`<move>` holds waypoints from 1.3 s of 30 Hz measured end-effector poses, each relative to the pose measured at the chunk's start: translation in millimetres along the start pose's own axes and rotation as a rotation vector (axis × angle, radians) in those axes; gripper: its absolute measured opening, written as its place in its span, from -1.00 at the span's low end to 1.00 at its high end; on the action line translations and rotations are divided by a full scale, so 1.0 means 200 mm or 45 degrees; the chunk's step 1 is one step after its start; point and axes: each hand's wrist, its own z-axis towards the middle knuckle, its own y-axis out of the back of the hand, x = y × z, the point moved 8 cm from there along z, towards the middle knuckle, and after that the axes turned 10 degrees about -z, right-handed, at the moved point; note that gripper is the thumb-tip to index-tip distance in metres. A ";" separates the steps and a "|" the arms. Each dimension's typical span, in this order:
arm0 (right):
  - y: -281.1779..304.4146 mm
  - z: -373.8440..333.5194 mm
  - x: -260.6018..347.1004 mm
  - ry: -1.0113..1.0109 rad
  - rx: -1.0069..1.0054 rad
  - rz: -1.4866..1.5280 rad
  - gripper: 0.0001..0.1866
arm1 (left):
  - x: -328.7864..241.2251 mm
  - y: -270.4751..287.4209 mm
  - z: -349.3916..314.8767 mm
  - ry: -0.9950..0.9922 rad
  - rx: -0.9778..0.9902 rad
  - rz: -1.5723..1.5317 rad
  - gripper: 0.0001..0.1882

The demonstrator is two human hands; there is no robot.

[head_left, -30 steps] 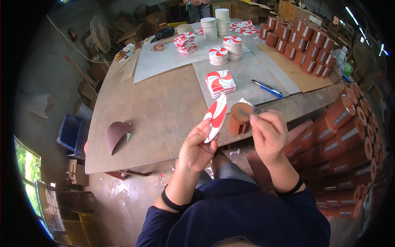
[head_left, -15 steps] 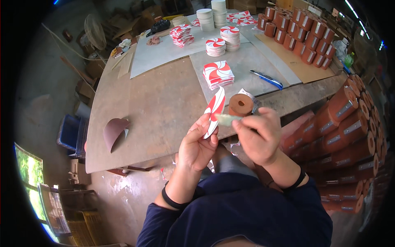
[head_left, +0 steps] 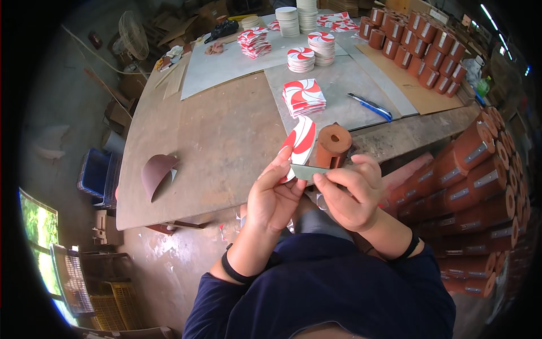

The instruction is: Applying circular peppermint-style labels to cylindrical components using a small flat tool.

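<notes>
In front of my body, my left hand (head_left: 275, 195) grips a red-and-white swirl disc (head_left: 304, 137), which stands tilted on edge. My right hand (head_left: 355, 195) pinches a small flat grey-green strip (head_left: 307, 171) with a dark upper edge. This strip crosses the lower part of the disc, close to my left fingertips; whether the two touch, I cannot tell. Just beyond my right hand, a brown cylinder (head_left: 334, 139) with a hole in its top stands upright at the table edge. A stack of square swirl-printed sheets (head_left: 304, 97) lies behind the disc.
A blue utility knife (head_left: 370, 107) lies right of the sheets. Further back on the table (head_left: 220, 130) are round swirl stacks (head_left: 301, 60), plain white discs (head_left: 288, 22) and rows of brown cylinders (head_left: 415, 45). A curved maroon piece (head_left: 158, 176) lies left. More brown cylinders (head_left: 485, 186) are piled right.
The disc has turned to show more of its swirl face. The grey-green strip has shifted slightly down and left with my right hand. White scrap behind the cylinder no longer shows.
</notes>
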 end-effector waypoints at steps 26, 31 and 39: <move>-0.03 -0.01 -0.03 0.040 0.056 -0.140 -0.86 | 0.02 -0.07 -0.04 -0.073 -0.061 0.074 -0.54; -0.03 0.00 -0.04 0.017 0.069 -0.131 -0.84 | 0.02 -0.06 -0.05 -0.081 -0.109 0.077 -0.54; -0.03 0.01 -0.12 -0.051 0.067 -0.111 -0.73 | 0.01 -0.08 -0.05 -0.051 -0.016 0.053 -0.52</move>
